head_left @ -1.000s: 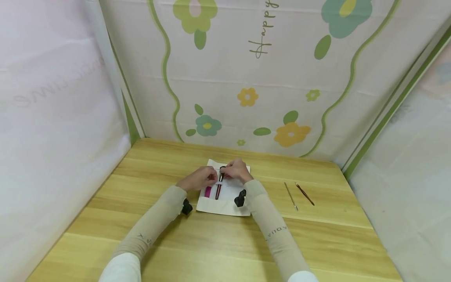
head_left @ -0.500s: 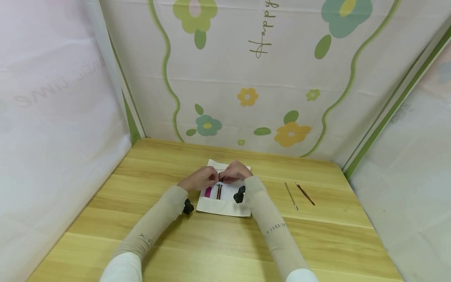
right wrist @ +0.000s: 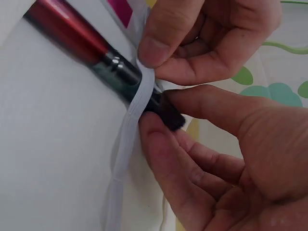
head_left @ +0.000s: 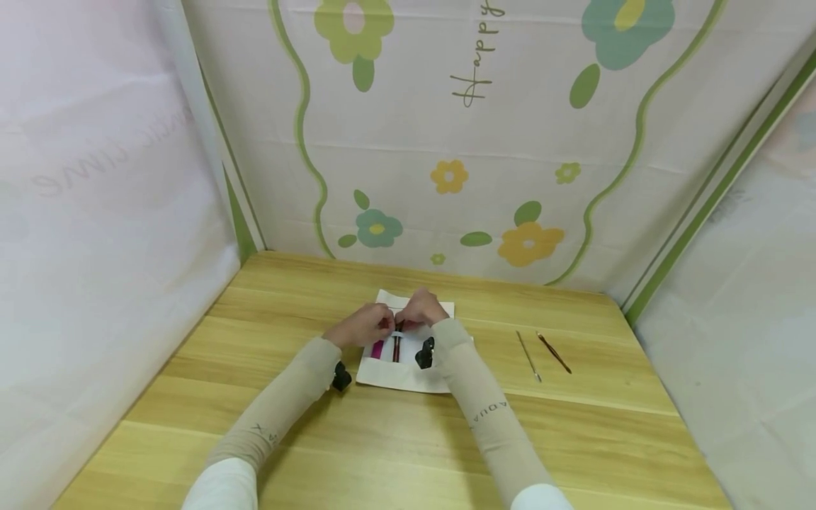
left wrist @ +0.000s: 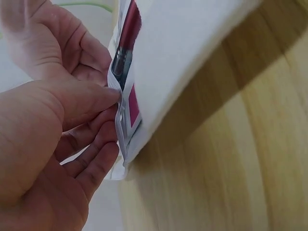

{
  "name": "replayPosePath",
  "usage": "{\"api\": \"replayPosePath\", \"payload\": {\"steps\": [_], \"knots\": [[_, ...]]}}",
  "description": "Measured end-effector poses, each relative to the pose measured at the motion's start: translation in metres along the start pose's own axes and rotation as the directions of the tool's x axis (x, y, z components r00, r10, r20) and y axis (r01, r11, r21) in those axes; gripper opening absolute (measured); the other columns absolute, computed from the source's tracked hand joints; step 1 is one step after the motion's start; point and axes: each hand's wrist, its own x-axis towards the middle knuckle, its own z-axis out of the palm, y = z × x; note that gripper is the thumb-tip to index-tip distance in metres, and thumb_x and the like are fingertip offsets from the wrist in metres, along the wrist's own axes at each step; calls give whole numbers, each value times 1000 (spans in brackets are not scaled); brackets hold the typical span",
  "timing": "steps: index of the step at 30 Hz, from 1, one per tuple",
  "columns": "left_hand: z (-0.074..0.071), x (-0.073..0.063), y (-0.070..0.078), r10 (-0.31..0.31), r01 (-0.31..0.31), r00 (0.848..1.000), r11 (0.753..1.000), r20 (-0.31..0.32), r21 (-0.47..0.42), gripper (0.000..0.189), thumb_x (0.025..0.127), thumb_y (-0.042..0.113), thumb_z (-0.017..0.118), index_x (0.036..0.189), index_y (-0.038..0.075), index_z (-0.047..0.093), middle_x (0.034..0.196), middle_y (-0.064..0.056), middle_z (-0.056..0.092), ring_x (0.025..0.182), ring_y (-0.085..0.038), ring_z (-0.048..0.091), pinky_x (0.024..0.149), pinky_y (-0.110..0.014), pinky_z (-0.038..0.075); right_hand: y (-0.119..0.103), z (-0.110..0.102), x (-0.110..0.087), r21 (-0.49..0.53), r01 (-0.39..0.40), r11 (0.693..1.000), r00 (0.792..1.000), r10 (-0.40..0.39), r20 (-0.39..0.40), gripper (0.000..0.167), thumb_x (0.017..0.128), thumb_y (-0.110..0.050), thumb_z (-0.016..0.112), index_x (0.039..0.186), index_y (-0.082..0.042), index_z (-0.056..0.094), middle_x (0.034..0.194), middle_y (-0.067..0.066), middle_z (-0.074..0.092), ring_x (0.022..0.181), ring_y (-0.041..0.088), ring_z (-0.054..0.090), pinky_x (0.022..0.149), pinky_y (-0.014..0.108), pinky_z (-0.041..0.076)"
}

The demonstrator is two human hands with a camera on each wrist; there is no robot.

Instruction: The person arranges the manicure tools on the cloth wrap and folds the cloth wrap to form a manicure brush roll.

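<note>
Under band (right wrist: pixel 130 126): brush (right wrist: pixel 115 68) (right wrist shows apparent bristles (right wrist: pixel 171 114)).

A wood-grain tabletop (head_left: pixel 357 453) in yellow-brown planks is spanning the lower field and catching a soft sheen of light toward the front. A white rear panel (head_left: pixel 395 127) is rising along its far edge, displaying printed flowers (head_left: pixel 531 244), wavy green borders (head_left: pixel 298 127) and the sideways word "Happy" (head_left: pixel 472 88). A whitish left panel (head_left: pixel 115 297), showing faint reversed lettering (head_left: pixel 95 163), and a right panel (head_left: pixel 733 304) are flanking the tabletop.
</note>
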Motion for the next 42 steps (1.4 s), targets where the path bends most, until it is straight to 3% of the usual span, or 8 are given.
{"api": "replayPosePath", "payload": {"steps": [7,10,15,21,26,30,36,42], "knots": [[2,3,2,-28,29,999,999,18,-16,9,100,2,65,98,2,73,95,-6,73,79,-12,60,77,-27,56,3,-3,-3,-19,-11,1000,998,12,68,15,80,-16,88,75,-5,78,65,6,74,55,14,69,60,26,59],[2,5,4,-59,60,998,998,36,-30,9,101,3,66,96,4,73,93,-5,72,77,-12,60,76,-27,55,8,-10,-6,25,-18,1000,996,15,84,19,81,-19,89,76,-5,77,68,6,76,60,16,73,64,27,61],[0,7,9,-83,84,996,996,37,-27,8,100,4,68,93,6,72,93,-4,71,80,-14,59,78,-28,54,23,-33,-12,62,-30,998,998,27,55,36,82,-23,89,62,-13,61,73,9,77,67,18,77,70,28,62],[-4,10,20,-21,22,999,1000,23,-9,6,98,2,69,93,5,71,97,-4,71,85,-13,58,80,-27,54,63,-74,-23,45,20,999,1000,-21,15,50,88,-21,85,53,-16,50,83,18,79,72,26,77,85,42,63],[-2,14,27,58,-60,997,997,51,41,10,97,1,68,89,6,71,88,-1,70,78,-10,56,75,-25,52,104,-109,-35,17,18,1000,1000,-18,-5,37,91,-19,81,61,-8,63,84,17,80,76,28,77,86,44,64],[3,18,29,54,-59,996,995,66,82,12,96,2,69,86,8,72,83,1,70,76,-10,55,74,-25,51,134,-133,-46,-33,23,999,999,-24,-22,27,92,-21,79,79,2,76,87,15,81,79,30,78,91,48,63],[7,22,31,13,-19,998,995,62,96,11,95,2,72,85,7,74,83,-2,71,77,-13,56,76,-28,54,171,-154,-64,-158,29,987,998,-38,-49,24,95,-22,75,90,0,83,89,15,81,76,30,73,84,46,60],[10,28,33,0,-8,998,992,59,123,11,95,3,72,86,7,77,87,-3,74,78,-12,58,77,-27,55,194,-154,-78,-160,29,987,993,-47,-107,16,92,-14,74,88,0,82,86,18,79,67,26,64,67,36,54]]}}
